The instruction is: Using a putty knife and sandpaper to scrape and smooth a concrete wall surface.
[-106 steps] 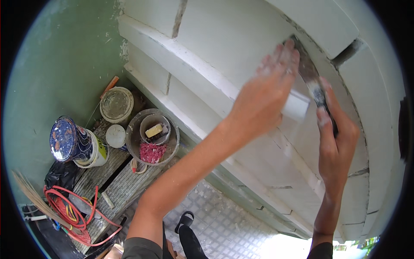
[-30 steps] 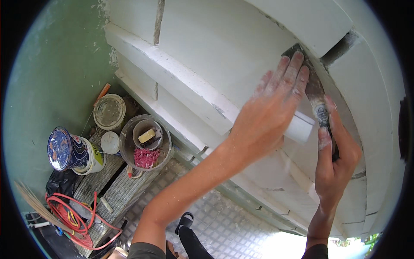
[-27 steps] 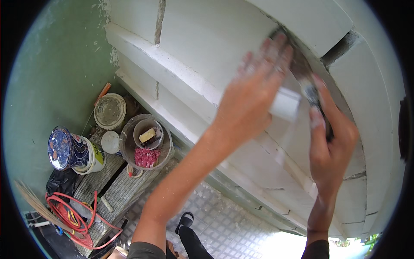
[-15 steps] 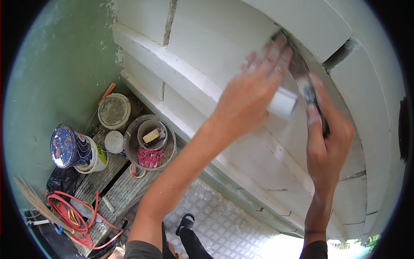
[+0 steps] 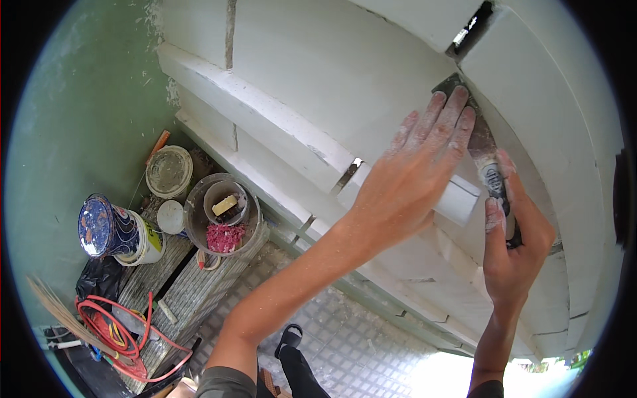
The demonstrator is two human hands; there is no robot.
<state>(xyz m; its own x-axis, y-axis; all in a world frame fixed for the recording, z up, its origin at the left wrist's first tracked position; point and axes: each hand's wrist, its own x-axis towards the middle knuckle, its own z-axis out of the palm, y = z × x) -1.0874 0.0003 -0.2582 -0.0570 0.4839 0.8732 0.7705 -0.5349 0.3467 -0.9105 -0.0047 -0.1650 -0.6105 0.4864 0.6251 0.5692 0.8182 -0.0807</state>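
A putty knife with a dark, worn blade (image 5: pixel 482 138) and a dark handle is gripped in my right hand (image 5: pixel 517 232), thumb and forefinger around the handle. My left hand (image 5: pixel 418 166), dusted with white, has its fingers stretched flat over the far part of the blade; the blade's dark corner shows past the fingertips. A white rectangular piece (image 5: pixel 459 200) sticks out from under the thumb side of my left hand and seems held there; the thumb is hidden. Blade and fingers lie against the white curved surface (image 5: pixel 345 60), beside a curved seam.
White ledges (image 5: pixel 265 99) with gaps run diagonally below the hands. On a wooden bench (image 5: pixel 192 282) at left stand a bucket (image 5: pixel 190 219) holding a smaller tub and pink material, paint pails (image 5: pixel 106 225), a lidded pail (image 5: pixel 169 171) and a coiled red hose (image 5: pixel 109 325). Tiled floor (image 5: pixel 332 331) lies below.
Both hands have moved down and to the right, along with the putty knife and the white piece. My view has shifted, so the slot at upper right appears higher and farther left.
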